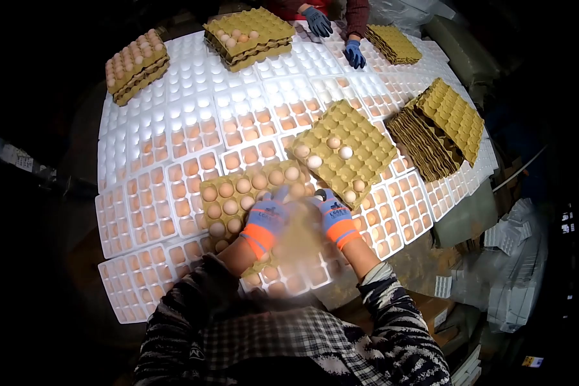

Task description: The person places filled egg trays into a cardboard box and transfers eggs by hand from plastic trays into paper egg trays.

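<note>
1. Head view: a pulp tray (pixel 237 196) holds rows of eggs (pixel 243 185); the left hand (pixel 267 215) overlaps it, grip unclear.
2. The right hand (pixel 333 215), grip also unclear, nears another pulp tray (pixel 368 145) containing scattered eggs.
3. White trays (pixel 127 315) hold eggs.

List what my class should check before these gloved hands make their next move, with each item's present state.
1. Left grip and right grip gloved: ok.
2. Near tray free of eggs: not ok, many sit in it.
3. Room in the tray ahead of the right grip: ok, most cups hold nothing.
4. Co-worker's hands away from both: ok, at the far side.
5. Eggs uncracked: cannot tell, too small.
6. Right grip firm on an egg: cannot tell, blurred.
</note>
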Available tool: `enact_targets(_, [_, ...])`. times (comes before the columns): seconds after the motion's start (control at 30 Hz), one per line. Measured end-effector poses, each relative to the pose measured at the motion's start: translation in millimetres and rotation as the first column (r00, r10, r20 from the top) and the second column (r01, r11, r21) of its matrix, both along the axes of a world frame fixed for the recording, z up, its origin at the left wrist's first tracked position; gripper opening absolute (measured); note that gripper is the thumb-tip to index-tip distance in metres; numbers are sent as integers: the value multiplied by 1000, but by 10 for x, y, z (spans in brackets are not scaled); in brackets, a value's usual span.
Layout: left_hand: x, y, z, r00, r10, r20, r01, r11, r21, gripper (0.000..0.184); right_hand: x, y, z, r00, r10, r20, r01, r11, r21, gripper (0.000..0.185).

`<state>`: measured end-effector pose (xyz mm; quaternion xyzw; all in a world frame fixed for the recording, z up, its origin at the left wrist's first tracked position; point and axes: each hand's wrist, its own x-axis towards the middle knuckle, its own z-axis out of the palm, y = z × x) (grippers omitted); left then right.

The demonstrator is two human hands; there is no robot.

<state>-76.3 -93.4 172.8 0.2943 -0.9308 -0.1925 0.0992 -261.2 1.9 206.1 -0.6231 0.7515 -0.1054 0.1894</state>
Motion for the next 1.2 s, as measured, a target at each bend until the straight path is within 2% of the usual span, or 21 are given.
enact_targets(0.03, [-87, 33, 122, 981, -33, 191, 58, 990, -132, 41, 60, -63, 2, 998, -1, -63, 4, 999, 35, 46])
enact_targets(0.1, [-201, 62, 144, 940, -11, 342, 65, 987, -144, 39, 169, -167, -45, 982, 1, -191, 19, 995, 102, 43])
enact_targets(0.17, [-242, -11, -200, 901, 0, 435, 70, 987, -145, 38, 53, -219, 110, 999, -6, -53, 15, 983, 182, 41])
enact_targets(0.2, [-204, -17, -324, 973, 55, 223, -13, 982, -186, 35, -45, -266, 189, 999, -25, 34, 18, 981, 194, 43])
enact_targets(0.23, [-160, -80, -272, 969, 18, 248, 14, 992, -128, 35, -167, -323, 208, 992, -43, 120, 17, 978, 208, 46])
enact_targets(0.27, [-103, -145, -106, 963, -20, 269, 40, 997, -71, 35, -299, -379, 88, 970, -77, 231, 59, 995, 85, 53])
enact_targets(0.33, [-47, -236, 108, 952, -55, 302, 60, 998, -9, 32, -429, -796, 162, 964, -19, 264, 20, 1000, -1, 53])
enact_targets(0.43, [-114, -189, -247, 958, -9, 287, 44, 992, -116, 34, -509, -1770, 43, 962, -1, 272, 68, 970, -235, 57])
enact_targets(0.5, [-123, -152, -513, 994, 107, -1, -104, 968, 227, 40, -529, -2570, -239, 992, -77, 104, 103, 959, -265, 57])
enact_targets(0.53, [-107, -144, -639, 960, 221, -172, -91, 827, 554, 42, -533, -2920, -331, 994, -87, 60, 98, 967, -234, 56])
enact_targets(0.63, [116, -402, -572, 978, -26, -206, 63, 983, 175, 50, -409, -3622, -322, 987, -45, -155, 48, 999, 16, 50])
enact_targets(0.67, [281, -521, -551, 965, -13, -262, 101, 941, 324, 53, -352, -3764, -339, 972, -7, -236, 38, 991, 128, 47])
enact_targets(0.73, [400, -858, 149, 911, 29, -412, 66, 974, 214, 52, -232, -3862, -461, 977, 1, -212, -24, 994, -106, 42])
enact_targets(0.77, [438, -1130, 162, 900, 62, -431, -18, 994, 105, 51, -177, -3877, -534, 979, 5, -204, -51, 974, -221, 39])
enact_targets(0.8, [467, -1393, 151, 875, 211, -436, -146, 973, 178, 50, -100, -3925, -697, 981, 56, -184, -109, 951, -290, 37])
enact_targets(0.83, [497, -1655, 141, 826, 355, -437, -264, 930, 256, 49, -14, -3949, -788, 970, 148, -192, -190, 956, -224, 36])
enact_targets(0.9, [495, -2331, -203, 833, 387, -397, -394, 917, 66, 50, 206, -3959, -570, 888, 349, -300, -317, 936, 151, 40])
enact_targets(0.93, [489, -2630, -349, 840, 416, -348, -395, 909, 132, 51, 188, -3971, -646, 890, 332, -311, -321, 943, 87, 45])
enact_targets(1.03, [284, -3205, -451, 891, 435, -131, -439, 899, -1, 49, 88, -4088, -526, 977, 154, -146, -175, 974, -144, 45])
enact_targets(1.07, [224, -3336, -486, 898, 434, -67, -435, 901, 4, 46, 24, -4208, -685, 982, 150, -115, -178, 938, -299, 45])
enact_targets(1.2, [-68, -3759, -516, 849, 529, 11, -529, 848, 32, 41, 56, -4563, -842, 937, 276, -212, -345, 818, -461, 43])
